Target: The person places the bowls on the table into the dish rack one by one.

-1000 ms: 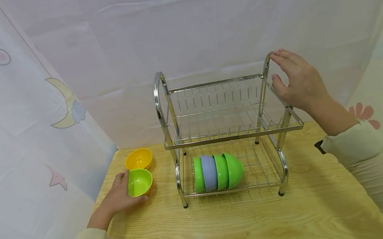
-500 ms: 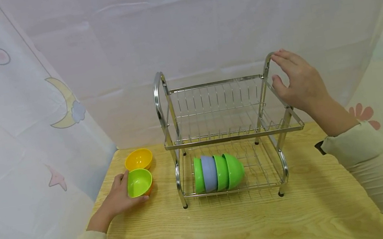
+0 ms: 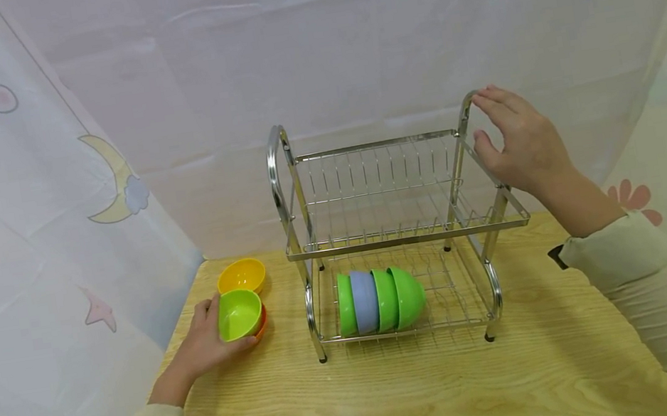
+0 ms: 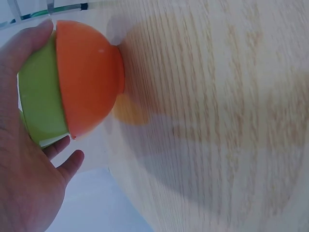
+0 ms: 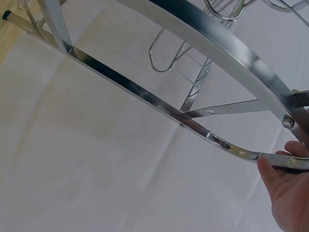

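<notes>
My left hand point(image 3: 209, 336) grips a lime-green bowl point(image 3: 239, 314) at its rim, thumb on the near side and fingers on the far side. Under it stands an orange bowl point(image 4: 89, 77), partly hidden in the head view. In the left wrist view the green bowl point(image 4: 42, 94) sits partly inside the orange one. A yellow bowl point(image 3: 243, 276) is just behind them. My right hand point(image 3: 520, 137) rests its fairly straight fingers on the top right bend of a two-tier metal dish rack point(image 3: 406, 240); the right wrist view shows fingertips point(image 5: 266, 166) against the frame.
On the rack's lower tier several bowls stand on their sides in a row, green bowls point(image 3: 408, 296) and a blue-grey bowl point(image 3: 365, 302). The wooden table point(image 3: 426, 395) meets a pale printed cloth point(image 3: 221, 146) behind and at the left.
The lime-green bowl has risen slightly and shifted left with my left hand, so more of the orange bowl shows beneath. My right hand and the rack stay still.
</notes>
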Available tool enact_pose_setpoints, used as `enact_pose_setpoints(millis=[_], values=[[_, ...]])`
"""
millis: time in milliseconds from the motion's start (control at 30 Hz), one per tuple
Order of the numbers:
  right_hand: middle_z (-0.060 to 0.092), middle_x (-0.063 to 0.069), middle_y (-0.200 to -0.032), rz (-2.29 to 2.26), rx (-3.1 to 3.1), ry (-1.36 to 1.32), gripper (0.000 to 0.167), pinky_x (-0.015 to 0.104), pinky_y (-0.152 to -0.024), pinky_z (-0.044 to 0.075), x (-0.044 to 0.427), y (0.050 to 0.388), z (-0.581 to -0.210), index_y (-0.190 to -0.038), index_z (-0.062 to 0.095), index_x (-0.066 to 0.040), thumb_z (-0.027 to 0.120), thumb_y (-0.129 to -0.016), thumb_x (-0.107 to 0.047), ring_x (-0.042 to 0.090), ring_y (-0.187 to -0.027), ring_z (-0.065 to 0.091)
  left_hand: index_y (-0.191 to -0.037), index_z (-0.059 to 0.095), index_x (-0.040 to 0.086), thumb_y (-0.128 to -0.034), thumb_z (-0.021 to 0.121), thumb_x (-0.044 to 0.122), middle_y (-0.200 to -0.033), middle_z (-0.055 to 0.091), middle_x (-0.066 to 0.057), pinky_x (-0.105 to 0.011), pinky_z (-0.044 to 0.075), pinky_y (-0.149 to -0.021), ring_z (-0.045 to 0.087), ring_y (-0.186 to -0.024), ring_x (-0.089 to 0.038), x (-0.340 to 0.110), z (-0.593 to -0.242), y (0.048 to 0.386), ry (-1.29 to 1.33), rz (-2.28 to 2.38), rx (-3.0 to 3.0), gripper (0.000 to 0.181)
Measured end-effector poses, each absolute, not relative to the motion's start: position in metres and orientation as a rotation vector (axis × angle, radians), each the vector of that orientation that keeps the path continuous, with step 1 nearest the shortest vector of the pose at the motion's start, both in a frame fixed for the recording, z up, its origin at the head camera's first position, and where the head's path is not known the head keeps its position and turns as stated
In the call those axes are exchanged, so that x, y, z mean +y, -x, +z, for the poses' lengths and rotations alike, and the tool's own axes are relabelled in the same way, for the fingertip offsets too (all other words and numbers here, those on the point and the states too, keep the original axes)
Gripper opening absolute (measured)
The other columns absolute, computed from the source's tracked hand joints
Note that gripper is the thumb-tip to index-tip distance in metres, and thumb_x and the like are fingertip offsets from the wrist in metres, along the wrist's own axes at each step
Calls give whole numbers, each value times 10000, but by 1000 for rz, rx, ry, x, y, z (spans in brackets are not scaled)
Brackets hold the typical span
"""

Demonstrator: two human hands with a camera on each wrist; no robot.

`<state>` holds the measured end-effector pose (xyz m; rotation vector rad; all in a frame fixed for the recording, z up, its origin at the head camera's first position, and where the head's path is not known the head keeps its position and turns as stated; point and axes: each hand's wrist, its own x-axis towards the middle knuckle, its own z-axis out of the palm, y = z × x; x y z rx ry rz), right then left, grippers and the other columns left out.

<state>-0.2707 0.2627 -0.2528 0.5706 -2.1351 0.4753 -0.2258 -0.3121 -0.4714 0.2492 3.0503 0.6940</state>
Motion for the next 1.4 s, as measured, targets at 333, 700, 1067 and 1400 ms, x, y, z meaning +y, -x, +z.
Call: enact_pose_setpoints(millis=[333,700,1067,1400], values=[[557,232,-1431,470,-2143,-570,481,574,-1085,430,263,270,-253,-1380,576,66,580,-923,-82,372,-1388,476,-1613,72,-13,-806,738,672,-1540,199,-279,-654,460,-997,420,-1311,-485,-309,-457,220,-305,717,3102,1251],[556,222,-1436,455,-2147,-565,483,575,-1076,438,263,271,-254,-1390,571,57,579,-930,-90,360,-1392,474,-1632,54,53,-786,816,576,-1537,213,-221,-638,456,-1002,418,-1307,-437,-289,-437,211,-378,841,3096,1253],[546,225,-1445,454,-2158,-559,490,578,-1080,434,265,273,-254,-1399,561,57,574,-936,-103,358,-1401,465,-1629,113,51,-772,849,522,-1534,237,-193,-612,507,-962,482,-1273,-435,-267,-423,196,-474,860,3110,1223],[540,218,-1455,479,-2176,-542,493,578,-1086,428,263,273,-252,-1409,556,47,577,-941,-106,346,-1411,455,-1628,136,60,-756,841,564,-1534,259,-170,-581,537,-941,513,-1261,-408,-252,-414,188,-570,839,3143,1230]])
